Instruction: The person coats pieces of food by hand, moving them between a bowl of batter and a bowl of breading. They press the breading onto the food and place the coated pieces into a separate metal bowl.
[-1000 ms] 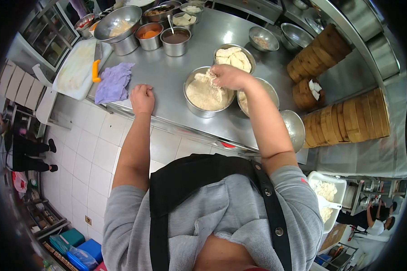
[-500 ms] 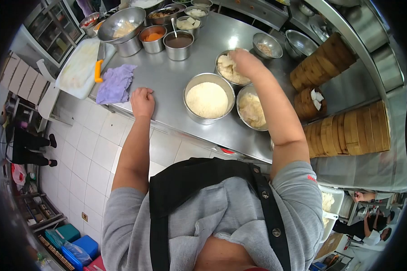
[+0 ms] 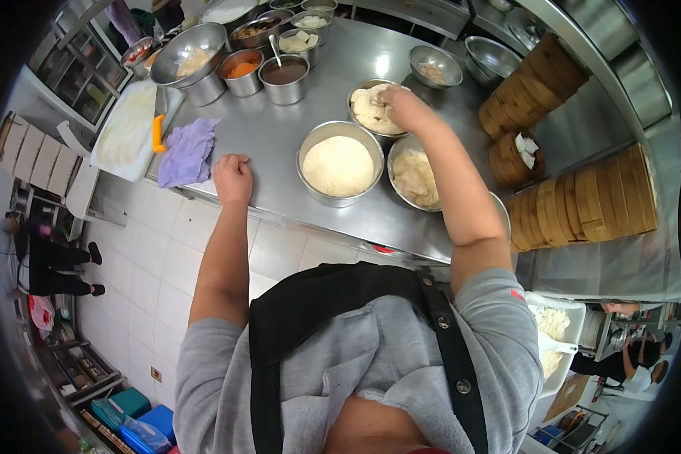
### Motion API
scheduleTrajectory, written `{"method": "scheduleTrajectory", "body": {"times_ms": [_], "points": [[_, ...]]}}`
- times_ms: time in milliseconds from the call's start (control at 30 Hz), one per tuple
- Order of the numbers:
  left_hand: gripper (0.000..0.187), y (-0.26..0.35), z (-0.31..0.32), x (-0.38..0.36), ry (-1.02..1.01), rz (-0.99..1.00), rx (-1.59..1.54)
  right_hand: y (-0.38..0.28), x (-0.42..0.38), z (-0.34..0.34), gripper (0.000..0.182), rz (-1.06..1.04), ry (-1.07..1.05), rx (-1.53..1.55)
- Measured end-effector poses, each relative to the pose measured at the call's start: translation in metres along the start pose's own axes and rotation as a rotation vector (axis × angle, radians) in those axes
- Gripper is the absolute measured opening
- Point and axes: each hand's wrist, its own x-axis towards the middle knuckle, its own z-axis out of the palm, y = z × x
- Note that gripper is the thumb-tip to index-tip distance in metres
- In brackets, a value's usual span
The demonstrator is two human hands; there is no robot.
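Close by the worktop's (image 3: 276, 125) front edge: left hand (image 3: 233, 179), fingers curled, whether fully clenched cannot be told. Right hand (image 3: 402, 107) at the rear bowl (image 3: 349, 104), fingertips on pale coated pieces (image 3: 371, 111); grasp hidden. Meat bowl (image 3: 391, 168), partly under the forearm, hems in that side; open steel between left hand and crumb bowl (image 3: 301, 172). Red sleeve marking (image 3: 517, 294): illegible.

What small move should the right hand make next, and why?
Perhaps the right hand should lift away toward the pale pieces: it is at the coated pieces, and the crumbs show no piece on top.
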Motion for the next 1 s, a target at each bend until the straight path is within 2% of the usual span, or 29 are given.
{"method": "scheduleTrajectory", "body": {"times_ms": [33,167,267,300,433,533,633,733,767,867,1000], "points": [[0.011,0.0,0.001,0.001,-0.007,-0.007,0.001,-0.001,0.004,-0.003,0.041,0.086,-0.061,0.02],[0.012,-0.005,0.003,0.001,-0.033,-0.002,-0.006,-0.01,0.005,0.002,0.048,0.034,-0.127,-0.055],[0.011,-0.004,0.001,0.001,-0.024,0.028,-0.01,-0.004,0.009,-0.001,0.051,0.107,-0.199,0.022],[0.011,-0.004,0.001,0.001,-0.019,0.038,-0.012,0.001,0.005,-0.002,0.051,0.126,-0.125,0.099],[0.011,-0.009,0.005,0.001,-0.011,0.064,-0.009,0.0,-0.044,-0.045,0.043,0.193,0.096,0.216],[0.011,-0.008,0.005,0.0,-0.026,0.051,-0.004,0.002,-0.093,-0.06,0.044,0.378,0.029,0.288],[0.012,-0.007,0.005,0.0,-0.038,0.054,0.021,0.016,-0.141,-0.037,0.045,0.464,-0.093,0.328],[0.012,-0.008,0.005,0.001,-0.044,0.065,0.057,0.003,-0.167,-0.017,0.048,0.503,-0.072,0.318],[0.012,-0.007,0.005,0.0,-0.045,0.064,0.059,-0.002,-0.169,-0.014,0.051,0.523,-0.141,0.272],[0.012,-0.007,0.005,0.001,-0.041,0.065,0.058,-0.021,-0.168,-0.008,0.054,0.434,-0.217,0.188],[0.012,-0.008,0.006,0.001,-0.028,0.077,0.063,-0.02,-0.169,0.015,0.061,0.369,-0.132,0.061]]}}
